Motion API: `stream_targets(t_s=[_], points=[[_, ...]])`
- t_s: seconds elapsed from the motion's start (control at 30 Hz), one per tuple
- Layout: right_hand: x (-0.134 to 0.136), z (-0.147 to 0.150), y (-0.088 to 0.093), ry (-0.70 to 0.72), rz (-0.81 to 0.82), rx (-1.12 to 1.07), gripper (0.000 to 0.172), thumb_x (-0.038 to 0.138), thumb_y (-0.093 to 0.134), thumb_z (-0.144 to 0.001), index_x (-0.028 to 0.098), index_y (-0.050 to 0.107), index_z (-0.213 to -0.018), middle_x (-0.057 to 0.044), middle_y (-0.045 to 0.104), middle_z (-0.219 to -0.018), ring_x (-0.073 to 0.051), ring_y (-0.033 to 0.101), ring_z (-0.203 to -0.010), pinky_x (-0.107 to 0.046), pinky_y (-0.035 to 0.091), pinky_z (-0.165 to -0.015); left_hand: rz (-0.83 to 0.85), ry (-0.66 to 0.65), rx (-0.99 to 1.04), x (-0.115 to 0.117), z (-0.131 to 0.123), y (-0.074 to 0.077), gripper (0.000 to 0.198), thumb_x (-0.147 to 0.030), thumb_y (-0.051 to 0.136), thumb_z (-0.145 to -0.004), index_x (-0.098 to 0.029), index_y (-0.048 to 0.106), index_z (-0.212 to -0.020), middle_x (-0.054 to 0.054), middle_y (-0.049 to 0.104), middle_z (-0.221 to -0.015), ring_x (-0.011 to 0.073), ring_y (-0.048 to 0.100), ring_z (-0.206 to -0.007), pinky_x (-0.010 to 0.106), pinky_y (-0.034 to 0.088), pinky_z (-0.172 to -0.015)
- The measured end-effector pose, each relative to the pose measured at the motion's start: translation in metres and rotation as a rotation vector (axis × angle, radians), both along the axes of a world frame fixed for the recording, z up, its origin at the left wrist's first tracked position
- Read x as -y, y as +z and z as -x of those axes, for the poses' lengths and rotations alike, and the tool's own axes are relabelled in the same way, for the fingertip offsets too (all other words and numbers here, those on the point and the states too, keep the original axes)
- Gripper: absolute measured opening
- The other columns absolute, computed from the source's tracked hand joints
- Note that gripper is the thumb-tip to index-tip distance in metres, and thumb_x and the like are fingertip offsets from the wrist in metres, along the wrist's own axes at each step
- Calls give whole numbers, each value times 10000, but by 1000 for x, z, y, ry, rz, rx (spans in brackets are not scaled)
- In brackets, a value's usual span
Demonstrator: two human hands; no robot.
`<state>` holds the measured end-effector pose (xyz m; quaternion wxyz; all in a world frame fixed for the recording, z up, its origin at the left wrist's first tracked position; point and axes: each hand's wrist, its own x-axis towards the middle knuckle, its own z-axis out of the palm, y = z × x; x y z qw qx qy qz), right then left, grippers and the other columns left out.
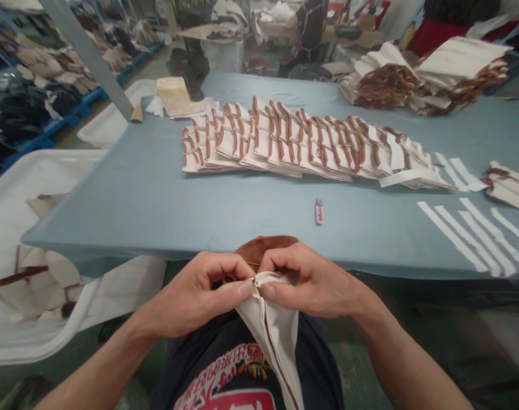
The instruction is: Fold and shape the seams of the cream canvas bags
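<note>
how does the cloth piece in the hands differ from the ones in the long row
The held piece is pinched by the left hand and right hand; the row pieces lie on the table. The held piece is single; the row pieces overlap. Both are cream cloth with brown trim.

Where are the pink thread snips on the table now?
In the head view, the pink thread snips lie on the blue table, between the row of cream fabric pieces and the left hand and right hand, left of the white strips.

The left hand point(199, 296) and right hand point(310, 282) hide the top of the cream cloth point(272, 336).
</note>
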<state>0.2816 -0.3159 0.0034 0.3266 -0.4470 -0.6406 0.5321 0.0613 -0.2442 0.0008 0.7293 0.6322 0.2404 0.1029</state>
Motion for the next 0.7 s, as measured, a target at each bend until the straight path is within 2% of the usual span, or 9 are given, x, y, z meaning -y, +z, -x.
stream_targets(t_s=[0.13, 0.23, 0.3, 0.47, 0.6, 0.7], points=[[3, -2, 5, -60, -215, 115, 111, 235, 659, -889, 172, 635, -801, 28, 618, -707, -98, 519, -610, -217, 369, -576, -50, 9, -36, 2, -4, 5, 241, -342, 665, -974, -131, 740, -885, 15, 716, -798, 122, 587, -704, 204, 471, -676], [5, -4, 12, -81, -338, 251, 34, 154, 657, -860, 181, 655, -839, 17, 674, -737, -112, 570, -646, -232, 400, -638, -207, 22, -124, 3, -6, 12, 255, -345, 647, -984, -155, 739, -842, -16, 690, -753, 111, 561, -676, 191, 447, -636], [4, -6, 17, -78, -381, 326, 59, 127, 667, -848, 182, 668, -870, 8, 702, -756, -117, 587, -652, -237, 396, -644, -311, 27, -166, 5, -6, 17, 280, -359, 622, -999, -170, 739, -827, -28, 683, -734, 111, 558, -668, 192, 439, -628], [3, -8, 25, -49, -393, 389, 94, 86, 688, -822, 170, 677, -864, 17, 713, -754, -99, 585, -626, -225, 367, -619, -437, 38, -215, 9, -9, 24, 270, -329, 584, -1001, -189, 725, -817, -38, 709, -749, 121, 602, -692, 205, 446, -654], [3, -6, 27, -54, -350, 433, 118, 41, 671, -826, 158, 668, -822, 40, 668, -701, -77, 550, -597, -218, 339, -606, -444, 41, -281, 12, -11, 25, 256, -301, 560, -999, -207, 714, -818, -54, 697, -736, 118, 588, -680, 211, 430, -640], [4, -3, 22, -114, -317, 389, 119, 48, 663, -819, 160, 641, -784, 51, 643, -685, -70, 528, -592, -217, 334, -609, -440, 81, -289, 14, -14, 24, 241, -276, 556, -968, -204, 699, -787, -56, 679, -714, 119, 580, -670, 215, 423, -633]])
